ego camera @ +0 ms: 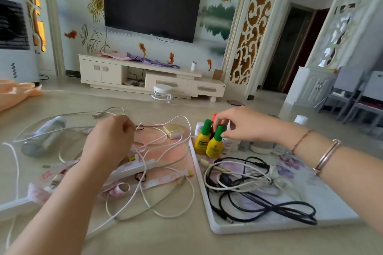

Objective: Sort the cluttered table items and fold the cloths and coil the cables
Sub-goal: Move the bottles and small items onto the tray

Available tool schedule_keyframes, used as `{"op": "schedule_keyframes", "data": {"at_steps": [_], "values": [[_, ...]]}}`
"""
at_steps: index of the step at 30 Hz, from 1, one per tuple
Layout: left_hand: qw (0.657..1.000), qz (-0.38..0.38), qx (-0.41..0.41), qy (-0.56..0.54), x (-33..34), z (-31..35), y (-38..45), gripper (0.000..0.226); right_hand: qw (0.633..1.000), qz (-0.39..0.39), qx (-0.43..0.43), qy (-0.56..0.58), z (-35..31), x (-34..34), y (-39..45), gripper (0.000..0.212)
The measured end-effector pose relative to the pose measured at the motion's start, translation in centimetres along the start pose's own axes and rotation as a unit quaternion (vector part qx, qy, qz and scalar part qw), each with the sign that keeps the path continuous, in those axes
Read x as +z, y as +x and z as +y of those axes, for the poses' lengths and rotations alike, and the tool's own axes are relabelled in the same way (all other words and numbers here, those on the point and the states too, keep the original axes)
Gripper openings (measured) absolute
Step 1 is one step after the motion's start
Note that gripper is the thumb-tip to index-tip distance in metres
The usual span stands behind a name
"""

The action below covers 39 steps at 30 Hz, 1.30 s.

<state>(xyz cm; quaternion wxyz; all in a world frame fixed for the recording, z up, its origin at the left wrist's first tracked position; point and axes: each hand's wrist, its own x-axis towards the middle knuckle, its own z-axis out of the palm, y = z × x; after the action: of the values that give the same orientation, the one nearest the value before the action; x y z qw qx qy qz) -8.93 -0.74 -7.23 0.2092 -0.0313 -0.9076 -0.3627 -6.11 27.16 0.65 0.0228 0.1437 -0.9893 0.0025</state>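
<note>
Wall-mounted television (152,5), cream TV cabinet (145,77), floral mural wall (83,6)

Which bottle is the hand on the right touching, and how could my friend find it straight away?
Start at the white flowered tray on the right side of the table. Along its far edge stands a cluster of little bottles, and the right hand touches the front yellow bottle with a green cap. Its twin stands just behind and to the left, untouched; the rest are white or red-topped.

Orange cloth (14,93): cut off by left edge. Silver cylinder (44,135): blurred, kind unclear. Dark bottle with red cap (213,119): mostly hidden behind 2 yellow bottles (214,145) and right hand (244,123). Bottle labels: too small to read. Left hand (109,141): fingertips hidden.
</note>
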Motion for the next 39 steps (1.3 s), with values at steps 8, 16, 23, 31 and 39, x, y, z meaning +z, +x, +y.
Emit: {"op": "schedule_keyframes", "data": {"at_steps": [8, 16, 23, 31, 39], "values": [[1.000, 0.001, 0.011, 0.001, 0.1, -0.3, 0.3, 0.025, 0.990, 0.080, -0.009, -0.118, 0.6, 1.7, 0.7, 0.024], [1.000, 0.008, 0.003, -0.014, -0.3, -0.6, 0.5, 0.025, 0.980, 0.138, 0.005, -0.145, -0.1, 1.9, 0.3, 0.038], [0.991, 0.076, -0.046, -0.096, -3.1, -2.2, 0.7, 0.023, 0.986, 0.130, -0.051, -0.088, -5.4, 1.2, 2.8, 0.036], [0.960, 0.138, -0.154, -0.187, -6.4, -4.8, 1.0, 0.028, 0.989, 0.095, -0.106, 0.035, -14.6, 2.4, 11.0, 0.014], [0.926, 0.159, -0.302, -0.160, -10.0, -9.8, 0.9, 0.024, 0.979, 0.032, -0.129, 0.152, -22.1, 5.7, 18.2, 0.015]]}}
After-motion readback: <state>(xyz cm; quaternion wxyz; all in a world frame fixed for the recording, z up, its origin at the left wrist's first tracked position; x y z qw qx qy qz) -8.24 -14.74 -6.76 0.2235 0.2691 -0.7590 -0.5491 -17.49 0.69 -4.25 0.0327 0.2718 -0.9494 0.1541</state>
